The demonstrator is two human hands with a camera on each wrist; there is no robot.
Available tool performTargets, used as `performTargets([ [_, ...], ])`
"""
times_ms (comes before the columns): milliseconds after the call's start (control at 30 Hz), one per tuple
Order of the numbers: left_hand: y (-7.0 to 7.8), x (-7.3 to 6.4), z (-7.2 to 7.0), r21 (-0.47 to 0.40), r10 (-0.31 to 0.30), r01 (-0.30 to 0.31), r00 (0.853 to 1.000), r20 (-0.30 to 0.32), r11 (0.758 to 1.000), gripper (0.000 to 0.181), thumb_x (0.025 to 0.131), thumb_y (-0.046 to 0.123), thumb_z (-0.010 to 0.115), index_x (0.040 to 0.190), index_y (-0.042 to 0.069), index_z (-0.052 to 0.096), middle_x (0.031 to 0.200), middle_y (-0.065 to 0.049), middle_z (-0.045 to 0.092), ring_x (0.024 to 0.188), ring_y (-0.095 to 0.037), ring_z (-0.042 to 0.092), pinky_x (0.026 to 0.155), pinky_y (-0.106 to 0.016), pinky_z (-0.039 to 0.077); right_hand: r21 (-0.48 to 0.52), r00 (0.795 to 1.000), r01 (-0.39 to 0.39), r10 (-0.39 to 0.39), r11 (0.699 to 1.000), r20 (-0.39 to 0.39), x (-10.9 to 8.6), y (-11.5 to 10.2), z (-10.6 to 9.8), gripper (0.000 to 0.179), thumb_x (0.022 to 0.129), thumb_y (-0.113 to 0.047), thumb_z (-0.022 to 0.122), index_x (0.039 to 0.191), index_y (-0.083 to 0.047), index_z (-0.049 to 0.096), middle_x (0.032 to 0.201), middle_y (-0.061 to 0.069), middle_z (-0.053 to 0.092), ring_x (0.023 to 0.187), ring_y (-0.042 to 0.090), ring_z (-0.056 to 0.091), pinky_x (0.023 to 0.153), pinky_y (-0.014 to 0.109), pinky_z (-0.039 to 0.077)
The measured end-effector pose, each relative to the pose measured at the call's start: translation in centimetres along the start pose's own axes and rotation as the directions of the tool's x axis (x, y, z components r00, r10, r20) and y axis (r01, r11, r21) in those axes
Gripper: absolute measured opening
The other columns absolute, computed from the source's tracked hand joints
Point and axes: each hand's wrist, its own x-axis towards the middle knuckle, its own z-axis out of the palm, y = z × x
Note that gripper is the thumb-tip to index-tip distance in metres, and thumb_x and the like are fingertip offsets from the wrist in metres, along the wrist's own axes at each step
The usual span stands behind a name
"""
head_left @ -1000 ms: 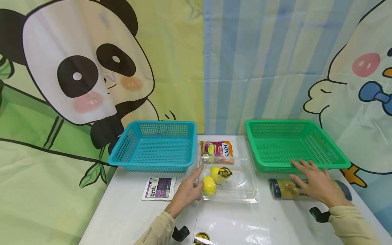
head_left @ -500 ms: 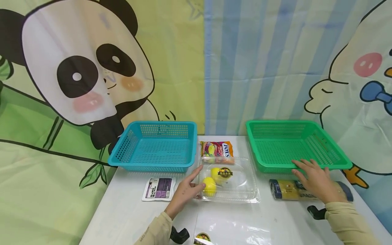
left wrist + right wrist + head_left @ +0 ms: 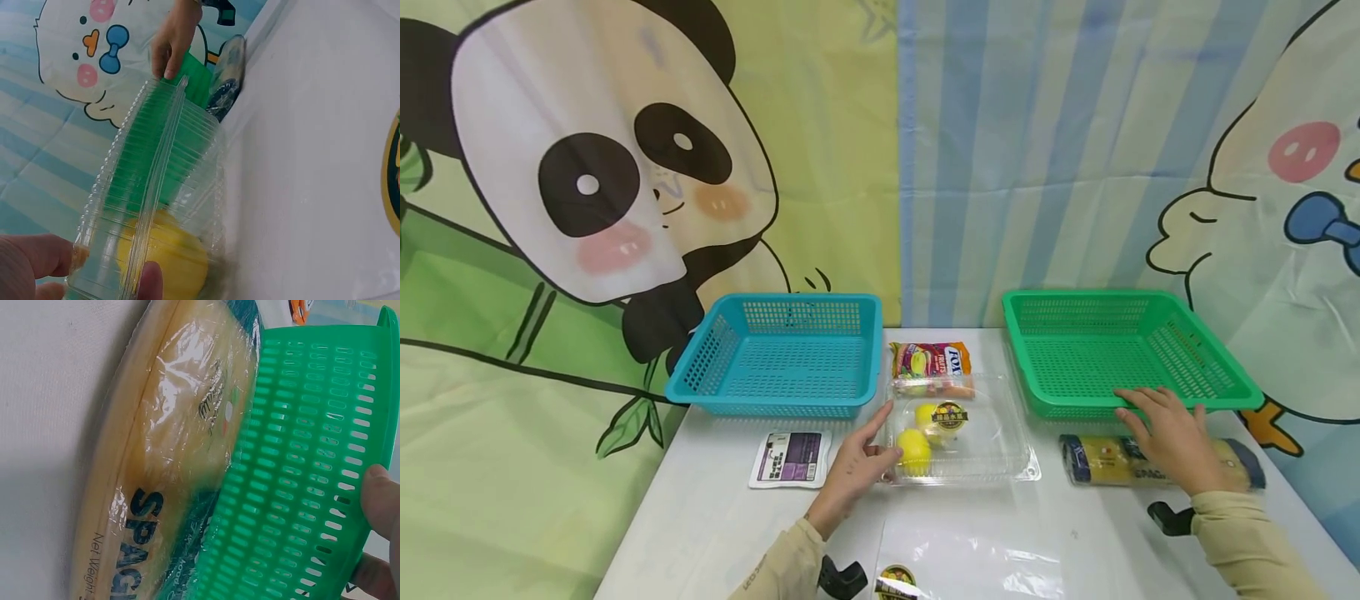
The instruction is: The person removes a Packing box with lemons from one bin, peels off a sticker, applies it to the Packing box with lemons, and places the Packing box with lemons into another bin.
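Note:
A clear plastic clamshell box sits mid-table with two yellow, lemon-like fruits inside and a dark label on its lid. My left hand pinches its left edge between thumb and fingers; in the left wrist view the thumb presses the near side. Over at the right, my right hand holds the near rim of a green basket. Its thumb lies on the rim in the right wrist view. Below that hand lies a pack of spaghetti, partly hidden by it.
A blue basket stands at the back left, a white and purple packet in front of it. Behind the box is a Fox's candy bag, partly under it. A clear plastic sheet or lid lies at the table's front.
My left thumb has come onto the box's left edge, and the box's near side has shifted slightly up in view. My right hand stays at the green rim, its wrist slightly further left.

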Motion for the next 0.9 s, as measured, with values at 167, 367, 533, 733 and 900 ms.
performTargets([
  [167, 0.2, -0.3, 0.2, -0.015, 0.013, -0.013, 0.999, -0.03, 1.0, 0.079, 0.091, 0.007, 0.07, 0.158, 0.028, 0.036, 0.167, -0.011, 0.028, 0.082, -0.02, 0.063, 0.066, -0.03, 0.06, 0.005, 1.0, 0.001, -0.001, 1.0, -0.03, -0.1, -0.1, 0.2, 0.035, 0.098, -0.016, 0.067, 0.131, -0.005, 0.063, 0.126, 0.031, 0.06, 0.122, 0.055, 0.044, 0.1, 0.09, 0.007],
  [367, 0.8, -1.0, 0.7, -0.036, 0.029, -0.031, 0.998, -0.047, 0.999, 0.078, 0.09, 0.004, 0.069, 0.157, 0.03, 0.038, 0.168, -0.005, 0.026, 0.087, -0.021, 0.062, 0.069, -0.034, 0.062, 0.025, 0.999, -0.002, 0.003, 1.0, -0.034, -0.1, -0.2, 0.2, 0.034, 0.098, -0.014, 0.067, 0.129, -0.003, 0.063, 0.124, 0.033, 0.059, 0.12, 0.055, 0.044, 0.099, 0.09, 0.004],
  [533, 1.7, -1.4, 1.1, -0.046, 0.037, -0.039, 0.998, -0.042, 0.998, 0.077, 0.091, 0.005, 0.069, 0.155, 0.034, 0.04, 0.168, -0.002, 0.026, 0.092, -0.021, 0.06, 0.07, -0.034, 0.062, 0.024, 0.999, -0.009, 0.01, 1.0, -0.045, -0.1, 0.1, 0.4, 0.033, 0.097, -0.013, 0.067, 0.128, -0.002, 0.063, 0.123, 0.033, 0.059, 0.119, 0.054, 0.045, 0.099, 0.09, 0.003],
  [733, 3.3, -1.5, 1.6, -0.081, 0.045, -0.047, 0.999, -0.023, 0.996, 0.073, 0.093, 0.006, 0.069, 0.153, 0.039, 0.042, 0.168, -0.002, 0.024, 0.1, -0.022, 0.057, 0.073, -0.037, 0.063, 0.025, 0.999, -0.009, 0.01, 1.0, -0.052, -0.1, 0.1, 0.5, 0.032, 0.098, -0.014, 0.067, 0.128, -0.003, 0.064, 0.123, 0.033, 0.059, 0.12, 0.054, 0.045, 0.1, 0.09, 0.003],
  [900, 5.1, -0.9, 2.0, -0.105, 0.077, -0.078, 0.997, -0.014, 0.991, 0.07, 0.093, 0.004, 0.067, 0.153, 0.033, 0.044, 0.166, -0.004, 0.028, 0.095, -0.021, 0.059, 0.073, -0.04, 0.063, 0.008, 0.999, -0.02, 0.02, 1.0, -0.044, -0.1, 0.1, 0.6, 0.032, 0.097, -0.014, 0.067, 0.127, -0.003, 0.064, 0.123, 0.033, 0.059, 0.12, 0.054, 0.045, 0.1, 0.09, 0.003],
])
